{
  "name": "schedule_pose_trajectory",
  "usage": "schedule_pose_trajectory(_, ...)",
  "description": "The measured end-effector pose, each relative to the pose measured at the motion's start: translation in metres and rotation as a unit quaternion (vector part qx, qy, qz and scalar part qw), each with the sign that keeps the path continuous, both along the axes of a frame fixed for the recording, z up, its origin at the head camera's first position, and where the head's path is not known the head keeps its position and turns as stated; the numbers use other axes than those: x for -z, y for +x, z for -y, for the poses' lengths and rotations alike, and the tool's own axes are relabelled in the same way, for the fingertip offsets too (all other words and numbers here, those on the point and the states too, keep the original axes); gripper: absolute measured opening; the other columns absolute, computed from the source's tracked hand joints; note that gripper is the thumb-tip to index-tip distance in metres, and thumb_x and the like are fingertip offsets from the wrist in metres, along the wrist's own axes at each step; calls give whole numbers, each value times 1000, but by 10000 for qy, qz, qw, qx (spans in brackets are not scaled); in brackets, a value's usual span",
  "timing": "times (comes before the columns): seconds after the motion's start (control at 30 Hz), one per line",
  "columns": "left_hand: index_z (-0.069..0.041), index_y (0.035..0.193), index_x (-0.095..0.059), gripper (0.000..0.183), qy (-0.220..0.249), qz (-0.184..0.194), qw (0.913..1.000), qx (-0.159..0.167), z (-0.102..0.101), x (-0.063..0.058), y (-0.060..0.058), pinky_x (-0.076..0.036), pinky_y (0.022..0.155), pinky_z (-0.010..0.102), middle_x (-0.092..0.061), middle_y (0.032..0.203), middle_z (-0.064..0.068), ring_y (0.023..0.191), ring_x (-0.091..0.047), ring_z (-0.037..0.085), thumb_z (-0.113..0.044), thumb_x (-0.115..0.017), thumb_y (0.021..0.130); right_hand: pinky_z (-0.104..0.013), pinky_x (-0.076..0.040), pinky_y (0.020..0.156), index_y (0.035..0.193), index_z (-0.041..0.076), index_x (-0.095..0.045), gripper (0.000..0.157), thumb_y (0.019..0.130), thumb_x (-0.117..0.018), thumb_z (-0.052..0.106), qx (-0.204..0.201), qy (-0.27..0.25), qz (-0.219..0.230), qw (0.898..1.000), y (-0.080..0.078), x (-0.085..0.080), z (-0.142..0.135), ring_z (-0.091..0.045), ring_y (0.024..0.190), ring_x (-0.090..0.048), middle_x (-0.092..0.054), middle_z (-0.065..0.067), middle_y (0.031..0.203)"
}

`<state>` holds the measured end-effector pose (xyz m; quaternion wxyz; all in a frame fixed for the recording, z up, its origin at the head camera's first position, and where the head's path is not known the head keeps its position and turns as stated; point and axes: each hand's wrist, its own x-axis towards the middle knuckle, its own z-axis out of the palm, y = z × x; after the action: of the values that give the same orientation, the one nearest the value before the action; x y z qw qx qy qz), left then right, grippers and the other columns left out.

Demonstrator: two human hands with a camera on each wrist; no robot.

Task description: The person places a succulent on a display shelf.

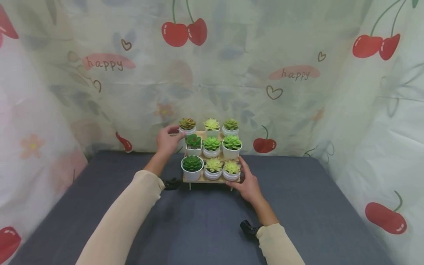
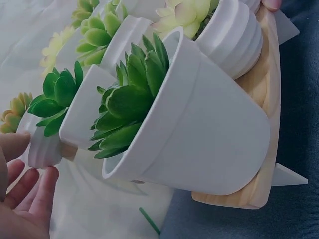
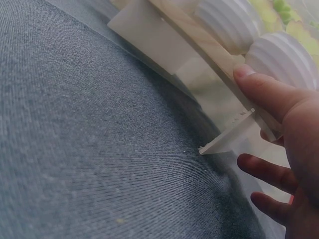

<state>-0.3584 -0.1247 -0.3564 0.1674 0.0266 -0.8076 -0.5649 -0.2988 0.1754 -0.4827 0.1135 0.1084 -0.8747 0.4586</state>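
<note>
A three-tier wooden plant stand (image 1: 198, 181) holds rows of small artificial succulents in white pots. At its top left corner, my left hand (image 1: 168, 141) holds the ribbed white pot (image 2: 45, 147) of a reddish-green succulent (image 1: 187, 123), thumb and fingertips against its side. My right hand (image 1: 248, 184) grips the front right corner of the stand, its thumb (image 3: 254, 82) on the lowest board beside a ribbed pot (image 3: 281, 59) and its index finger tucked below. The other fingers are spread beneath. A large smooth pot with a dark green succulent (image 2: 127, 102) fills the middle of the left wrist view.
The stand's short white legs (image 3: 227, 132) are over the dark blue-grey tabletop (image 1: 212, 224). Behind it hangs a pale curtain (image 1: 225, 70) printed with cherries and hearts, and more of it lines both sides. A black wrist strap (image 1: 249, 228) shows at the right sleeve.
</note>
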Motion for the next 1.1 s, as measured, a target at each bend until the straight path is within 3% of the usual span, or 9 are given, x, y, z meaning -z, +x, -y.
schedule_pose_trajectory(0.27, -2, 124, -63, 30, -264, -90, 9988, 410, 1, 1, 3, -46, 94, 44, -63, 122, 15, 113, -58, 32, -9, -63, 95, -54, -41, 97, 155, 34, -19, 107, 73, -87, 27, -14, 31, 27, 10000, -1, 2, 1, -31, 121, -54, -56, -14, 134)
schedule_pose_trajectory(0.53, -3, 127, -62, 35, -306, -74, 9971, 686, 1, 3, 9, -46, 94, 43, -60, 127, 14, 118, -55, 31, 2, -55, 93, -54, -41, 96, 155, 34, -19, 107, 73, -88, 26, -55, -14, 107, 9999, -2, 1, 4, -31, 121, -55, -55, -14, 135)
schedule_pose_trajectory(0.87, 5, 124, -60, 33, 363, -425, 9944, 898, 10, 7, 24, -46, 95, 42, -59, 125, 23, 116, -56, 36, 5, -55, 92, -53, -45, 92, 155, 34, -19, 107, 74, -87, 27, -76, -1, 113, 9999, 0, 1, 5, -31, 115, -59, -56, -15, 134)
schedule_pose_trajectory(1.1, 4, 128, -58, 33, 563, -266, 9926, 1044, 21, 17, 41, -44, 97, 44, -57, 130, 23, 120, -54, 35, 2, -55, 95, -52, -46, 89, 156, 31, -19, 107, 74, -87, 25, -39, 30, 87, 10000, 2, -3, 4, -32, 113, -60, -55, -16, 135)
